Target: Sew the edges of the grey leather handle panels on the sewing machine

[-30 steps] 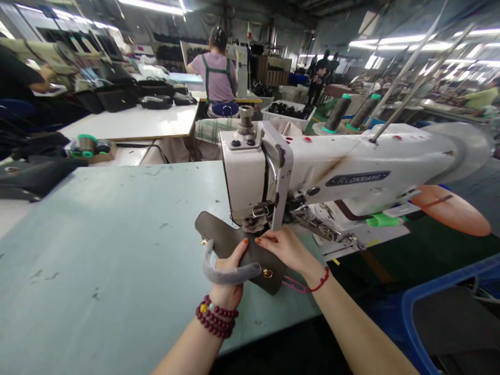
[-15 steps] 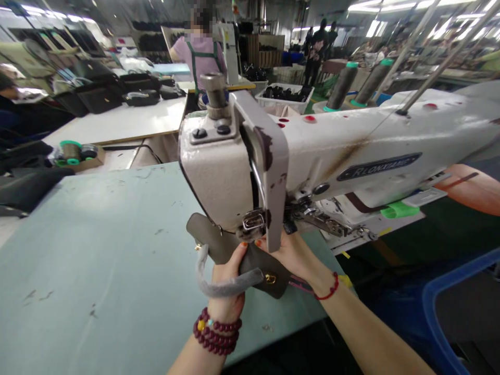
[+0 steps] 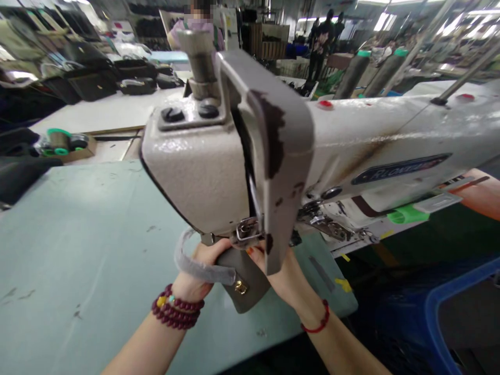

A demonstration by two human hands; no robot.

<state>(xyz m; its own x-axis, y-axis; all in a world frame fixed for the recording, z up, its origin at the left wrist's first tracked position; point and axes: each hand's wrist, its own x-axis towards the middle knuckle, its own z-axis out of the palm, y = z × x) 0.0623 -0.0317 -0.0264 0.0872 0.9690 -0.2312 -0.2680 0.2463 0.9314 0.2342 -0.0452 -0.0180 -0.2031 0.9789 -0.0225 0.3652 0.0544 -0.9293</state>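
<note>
A grey-brown handbag lies tilted beneath the head of the sewing machine. Its handle is wrapped in cloudy plastic and joined by gold hardware. My left hand, passing through the handle's loop, grips the bag's left side with the thumb on top. On the right side my right hand is closed on the bag, its thumb close to the presser foot area. The machine's grey guard bar covers part of that hand. Needle and stitch line are hidden behind the machine head.
The bag rests over a pale green tabletop. A blue bin stands at the lower right. Thread cones rise behind the machine. Dark bags sit on a white table at the back left; a person is beyond.
My view has come closer to the machine head. The bag has turned and shifted under it, with both hands moving along and keeping hold. The handle now lies further left.
</note>
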